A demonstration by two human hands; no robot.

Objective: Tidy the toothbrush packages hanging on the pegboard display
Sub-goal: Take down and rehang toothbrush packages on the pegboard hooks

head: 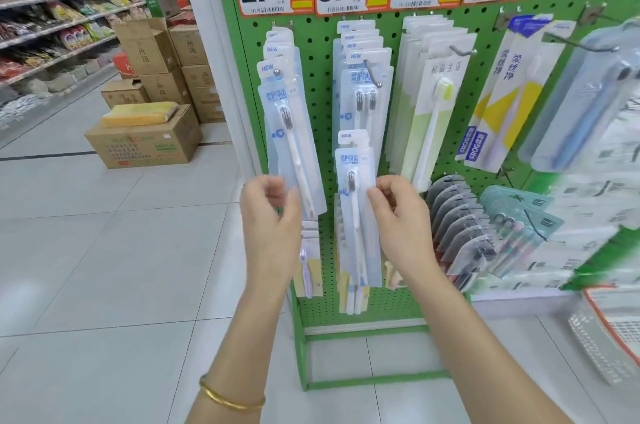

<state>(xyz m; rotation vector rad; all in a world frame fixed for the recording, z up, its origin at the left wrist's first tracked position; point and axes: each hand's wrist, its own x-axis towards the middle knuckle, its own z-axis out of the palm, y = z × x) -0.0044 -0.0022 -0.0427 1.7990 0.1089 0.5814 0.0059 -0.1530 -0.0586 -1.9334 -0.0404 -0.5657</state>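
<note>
A green pegboard (318,42) carries rows of toothbrush packages on metal hooks. My right hand (398,222) pinches a loose pale-blue toothbrush package (356,215) by its right edge, upright and off any hook, in front of the board's middle column. My left hand (270,215) pinches the lower edge of the front package (294,146) in the left stack, which hangs from the hook (277,72) under the 2.8 price tag. The middle stack (367,87) hangs under the 5.5 tag, behind and above the loose package.
More packages hang to the right: a green-and-white stack (429,105), yellow ones (502,101), a blue one (581,105), grey packs (457,222) lower down. Cardboard boxes (145,143) stand on the tiled floor at left. A white basket (609,330) sits at lower right.
</note>
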